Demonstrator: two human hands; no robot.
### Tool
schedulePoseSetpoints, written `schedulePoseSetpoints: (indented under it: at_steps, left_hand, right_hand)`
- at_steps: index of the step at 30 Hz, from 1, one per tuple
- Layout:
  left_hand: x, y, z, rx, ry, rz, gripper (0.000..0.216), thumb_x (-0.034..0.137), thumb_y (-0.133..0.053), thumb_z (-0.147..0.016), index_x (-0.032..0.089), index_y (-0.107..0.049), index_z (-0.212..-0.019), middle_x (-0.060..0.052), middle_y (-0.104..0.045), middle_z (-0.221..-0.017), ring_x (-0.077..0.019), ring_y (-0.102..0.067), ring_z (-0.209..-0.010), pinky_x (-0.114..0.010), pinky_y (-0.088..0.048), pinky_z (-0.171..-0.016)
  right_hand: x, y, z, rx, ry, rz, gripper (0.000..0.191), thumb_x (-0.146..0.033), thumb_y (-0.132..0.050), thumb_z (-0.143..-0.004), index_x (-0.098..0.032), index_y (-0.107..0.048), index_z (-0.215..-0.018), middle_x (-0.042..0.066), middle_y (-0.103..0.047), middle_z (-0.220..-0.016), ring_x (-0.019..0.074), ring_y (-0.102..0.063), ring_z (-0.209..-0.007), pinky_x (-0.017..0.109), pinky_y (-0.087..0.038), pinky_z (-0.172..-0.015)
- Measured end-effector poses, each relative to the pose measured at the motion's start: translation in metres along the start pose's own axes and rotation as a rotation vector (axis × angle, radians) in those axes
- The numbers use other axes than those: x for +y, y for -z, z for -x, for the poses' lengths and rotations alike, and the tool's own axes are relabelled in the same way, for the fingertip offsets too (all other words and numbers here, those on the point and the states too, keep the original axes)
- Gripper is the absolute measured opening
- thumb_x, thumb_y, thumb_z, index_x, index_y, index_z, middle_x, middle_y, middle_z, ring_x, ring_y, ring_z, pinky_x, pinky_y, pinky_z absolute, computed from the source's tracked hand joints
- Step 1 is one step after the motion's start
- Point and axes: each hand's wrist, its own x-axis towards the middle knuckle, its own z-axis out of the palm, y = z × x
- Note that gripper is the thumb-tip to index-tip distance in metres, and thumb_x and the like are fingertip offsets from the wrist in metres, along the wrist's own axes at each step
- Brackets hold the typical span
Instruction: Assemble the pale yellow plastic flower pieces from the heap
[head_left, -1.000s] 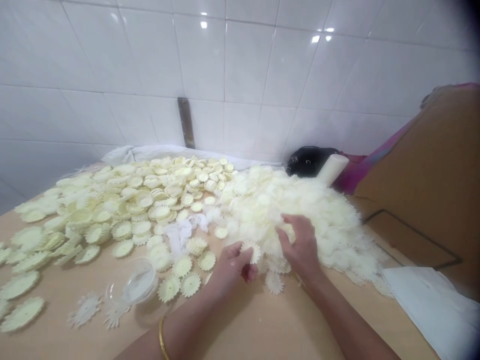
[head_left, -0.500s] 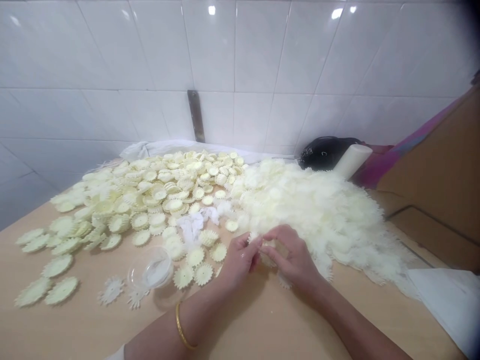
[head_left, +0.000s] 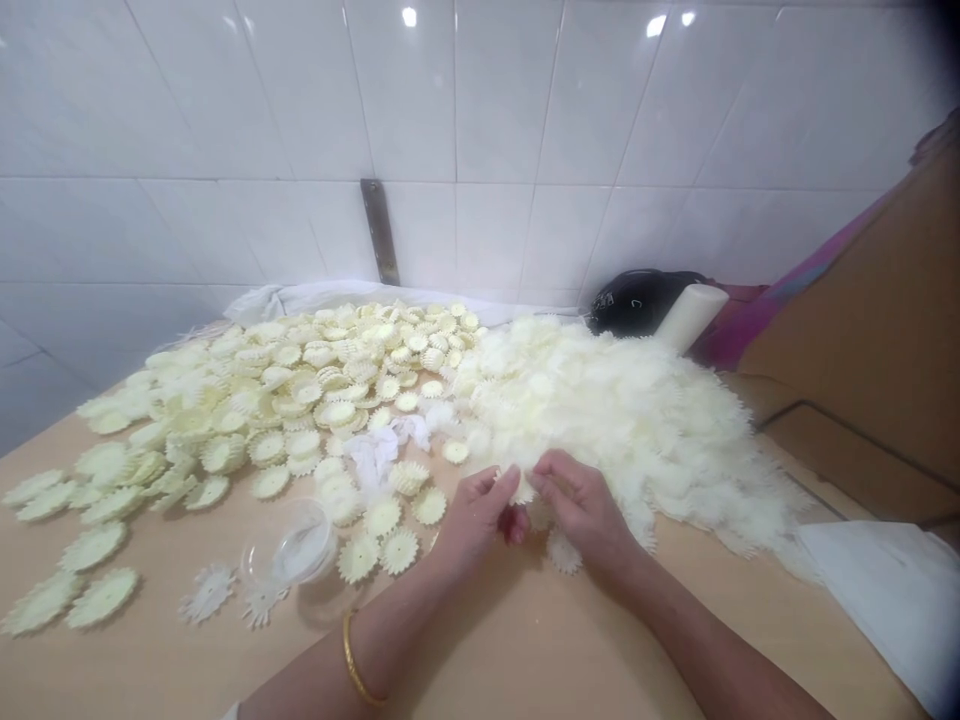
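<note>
Now left hand [head_left: 472, 515] and right hand [head_left: 581, 505] pinch one toothed disc [head_left: 523, 489] between fingertips at white heap [head_left: 637, 420] edge — separating step, likely; next move needs gentle peel — thin teeth.

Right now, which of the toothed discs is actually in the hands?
The pale toothed disc pinched between left hand and right hand; the others lie on the table.

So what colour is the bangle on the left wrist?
Gold, in the head view: a thin bangle below the left hand.

The toothed disc [head_left: 523, 489] pinched between both hands is mostly hidden by fingertips; beside the grip, heaped pieces [head_left: 622, 420] blur together.
</note>
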Motion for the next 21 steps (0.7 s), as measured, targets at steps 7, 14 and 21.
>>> schedulePoseSetpoints:
  at_steps: [7,14,21]
  left_hand:
    - [0.007,-0.0025,0.0032,-0.037,-0.019,0.035,0.031,0.044,-0.057,-0.071,0.014,-0.055,-0.076,-0.002,-0.055,-0.056,-0.0098,-0.049,-0.046,-0.023,-0.036,-0.048]
    - [0.0095,-0.0044,0.007,0.084,-0.056,-0.142,0.028,0.038,-0.059,-0.07,0.016,-0.046,-0.058,0.003,-0.047,-0.046,-0.0088,-0.047,-0.045,-0.022,-0.036,-0.048]
    - [0.0039,-0.0037,0.0063,0.041,-0.118,-0.189,0.029,0.038,-0.055,-0.073,0.017,-0.041,-0.058,0.003,-0.048,-0.047,-0.0081,-0.044,-0.043,-0.021,-0.035,-0.047]
  right_hand:
    - [0.003,0.0027,-0.002,-0.06,-0.156,-0.24,0.026,-0.032,-0.041,-0.083,-0.018,-0.049,-0.062,-0.002,-0.051,-0.054,0.0126,-0.049,-0.055,0.025,-0.04,-0.056]
    - [-0.0056,0.0035,-0.0002,-0.068,-0.072,-0.039,0.013,-0.032,-0.058,-0.073,-0.019,-0.054,-0.071,0.0,-0.055,-0.07,0.0154,-0.052,-0.069,0.026,-0.042,-0.061]
    - [-0.0009,0.0038,-0.0019,0.182,0.019,0.051,0.025,-0.029,-0.043,-0.083,-0.019,-0.042,-0.06,-0.003,-0.041,-0.058,0.0107,-0.041,-0.055,0.023,-0.036,-0.052]
